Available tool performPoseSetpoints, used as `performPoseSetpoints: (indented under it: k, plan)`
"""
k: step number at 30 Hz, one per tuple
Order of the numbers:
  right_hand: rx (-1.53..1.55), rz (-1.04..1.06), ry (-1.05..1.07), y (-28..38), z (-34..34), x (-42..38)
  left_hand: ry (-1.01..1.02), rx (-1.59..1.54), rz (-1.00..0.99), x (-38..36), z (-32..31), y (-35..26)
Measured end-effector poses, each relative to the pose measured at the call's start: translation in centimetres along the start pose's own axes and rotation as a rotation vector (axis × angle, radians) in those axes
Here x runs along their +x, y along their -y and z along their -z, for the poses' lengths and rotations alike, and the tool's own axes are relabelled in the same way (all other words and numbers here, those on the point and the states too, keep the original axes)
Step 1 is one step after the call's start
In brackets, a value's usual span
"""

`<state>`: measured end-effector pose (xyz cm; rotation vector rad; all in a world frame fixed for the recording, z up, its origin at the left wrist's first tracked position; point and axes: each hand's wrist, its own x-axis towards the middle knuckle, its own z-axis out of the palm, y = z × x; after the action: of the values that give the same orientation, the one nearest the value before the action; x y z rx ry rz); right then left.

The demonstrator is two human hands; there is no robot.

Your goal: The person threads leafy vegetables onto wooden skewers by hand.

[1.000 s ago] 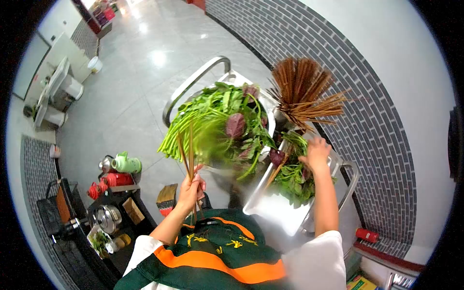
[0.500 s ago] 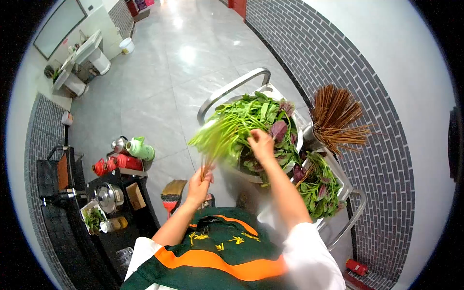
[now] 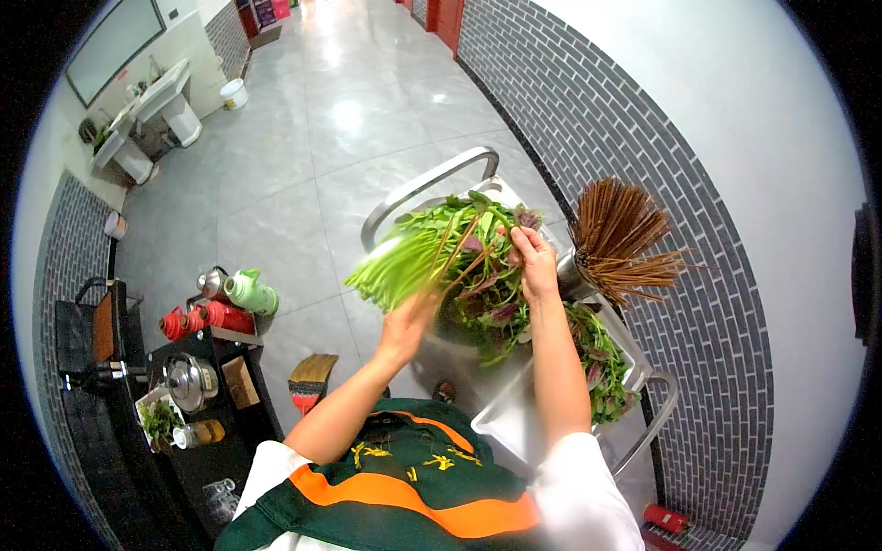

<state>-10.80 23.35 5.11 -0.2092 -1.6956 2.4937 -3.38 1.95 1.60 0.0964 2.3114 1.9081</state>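
Observation:
My left hand point(image 3: 409, 323) is closed around thin brown sticks point(image 3: 459, 241) that carry a fan of long green stems point(image 3: 390, 273); the stems are partly blurred. The sticks slant up and to the right over a heap of leafy greens point(image 3: 478, 208) with some purple leaves. My right hand point(image 3: 537, 260) pinches leafy greens at the heap's right side, thumb and fingertips pressed together. The container under the heap is mostly hidden. More purple-and-green leaves point(image 3: 599, 363) lie below my right hand, on the white tray point(image 3: 510, 413) of a metal-railed cart.
A metal holder full of brown sticks point(image 3: 616, 243) stands at the cart's right, near the brick-patterned wall point(image 3: 717, 303). A black table point(image 3: 243, 427) on the left bears a lidded pot point(image 3: 190, 381) and a jar point(image 3: 197, 433). Thermos flasks point(image 3: 250, 292) and a broom head point(image 3: 310, 378) are close by.
My left hand has moved up and right with the sticks and stems, now tilted over the heap. My right hand has shifted right and up, and now pinches leafy greens.

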Motion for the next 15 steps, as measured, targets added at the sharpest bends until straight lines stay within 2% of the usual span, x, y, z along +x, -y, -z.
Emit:
performPoseSetpoints:
  k: [6, 15]
  plan:
    - [0.150, -0.124, 0.067, 0.5, 0.3, -0.1, 0.017, -0.015, 0.010, 0.1, -0.4, -0.6]
    - [0.280, -0.077, 0.084, 0.3, -0.2, 0.0, 0.008, -0.003, 0.012, 0.1, -0.6, -1.0]
